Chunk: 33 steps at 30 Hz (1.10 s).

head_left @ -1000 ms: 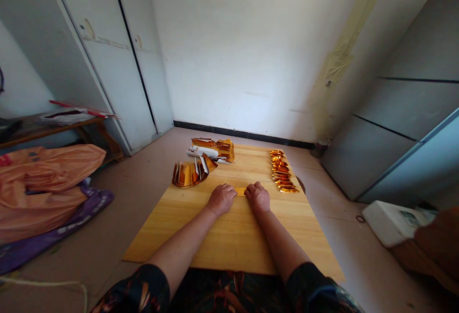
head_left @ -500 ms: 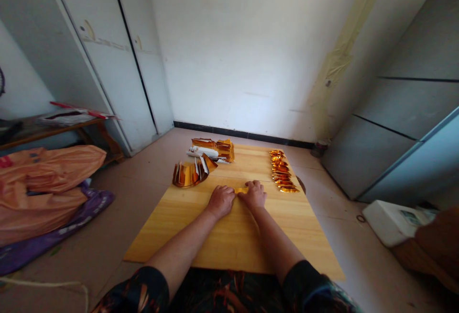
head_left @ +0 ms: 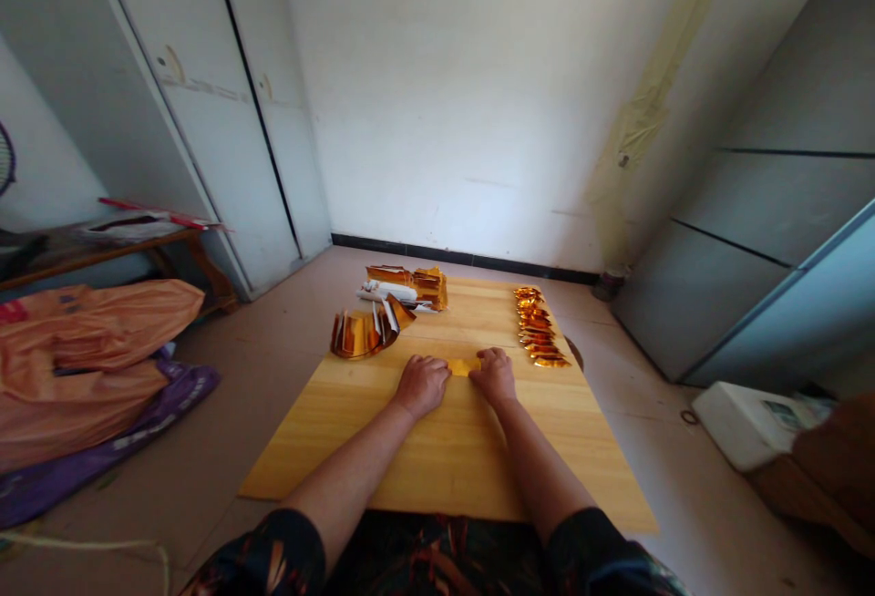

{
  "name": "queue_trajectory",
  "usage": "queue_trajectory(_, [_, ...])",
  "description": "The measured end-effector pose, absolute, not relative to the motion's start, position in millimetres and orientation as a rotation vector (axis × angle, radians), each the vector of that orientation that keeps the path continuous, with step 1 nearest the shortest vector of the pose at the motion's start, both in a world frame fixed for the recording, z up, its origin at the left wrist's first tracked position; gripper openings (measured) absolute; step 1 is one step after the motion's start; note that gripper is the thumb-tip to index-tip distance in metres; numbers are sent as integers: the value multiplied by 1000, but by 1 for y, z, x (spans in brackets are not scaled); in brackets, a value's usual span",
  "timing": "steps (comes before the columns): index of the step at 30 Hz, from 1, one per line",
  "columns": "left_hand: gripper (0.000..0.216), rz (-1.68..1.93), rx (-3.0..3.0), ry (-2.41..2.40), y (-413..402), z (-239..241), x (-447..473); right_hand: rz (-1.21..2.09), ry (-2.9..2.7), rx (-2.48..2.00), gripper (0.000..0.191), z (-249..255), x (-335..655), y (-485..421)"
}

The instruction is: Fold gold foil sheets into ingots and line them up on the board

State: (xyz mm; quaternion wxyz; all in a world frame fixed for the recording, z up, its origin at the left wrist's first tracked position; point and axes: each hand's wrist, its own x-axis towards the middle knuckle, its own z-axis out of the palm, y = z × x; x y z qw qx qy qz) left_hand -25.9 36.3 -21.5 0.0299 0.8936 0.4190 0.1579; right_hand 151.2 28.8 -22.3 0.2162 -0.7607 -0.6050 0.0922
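Observation:
Between my hands, low over the wooden table (head_left: 437, 450), is a small strip of folded gold paper (head_left: 464, 367). My left hand (head_left: 424, 385) has its fingers closed on the strip's left end. At the right end, my right hand (head_left: 495, 376) pinches the paper between thumb and fingers. Beyond my left hand lies a curved, fanned stack of shiny gold foil paper (head_left: 360, 332). Behind that stack sits another bundle of gold foil sheets (head_left: 430, 285) with a white roll-like piece (head_left: 388, 291). A row of several folded gold foil pieces (head_left: 537, 327) runs along the table's right side.
An orange plastic sheet (head_left: 88, 350) and a purple bag (head_left: 157, 414) lie on the floor at left, by a low wooden bench (head_left: 198, 263). Grey cabinets (head_left: 205, 122) stand at left, a grey fridge-like unit (head_left: 738, 241) at right. A white box (head_left: 738, 423) sits at lower right.
My right hand has shifted slightly to the right along the gold paper, so more of the strip shows between my hands. My left hand stays in nearly the same place.

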Motion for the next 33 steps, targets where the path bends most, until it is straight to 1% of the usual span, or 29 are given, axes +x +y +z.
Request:
queue_trajectory(7, [19, 513, 2693, 1333, 39, -24, -22, 273, -1639, -1922, 36, -26, 172, 30])
queue_trajectory(13, [20, 515, 2545, 1533, 48, -23, -8, 290, -1603, -1742, 36, -19, 154, 31])
queue_trajectory(16, [13, 509, 2474, 1612, 50, -21, -3, 353, -1763, -1721, 29, -22, 140, 34])
queue_trajectory(18, [9, 514, 2406, 1651, 53, -22, -3, 387, -1851, -1780, 20, -26, 136, 36])
queue_trajectory(20, [7, 503, 2345, 1645, 57, -23, -6, 405, -1896, -1818, 17, -30, 137, 38])
queue_trajectory(26, [16, 479, 2309, 1543, 69, -31, -24, 440, -1882, -1837, 18, -33, 146, 43])
queue_trajectory(30, [35, 470, 2380, 1490, 71, -39, -30, 387, -1811, -1878, 31, -31, 146, 48])
queue_trajectory(31, [39, 466, 2392, 1486, 72, -41, -30, 382, -1821, -1892, 31, -31, 146, 49])
queue_trajectory(33, [41, 477, 2403, 1495, 72, -44, -30, 393, -1855, -1918, 23, -30, 146, 51])
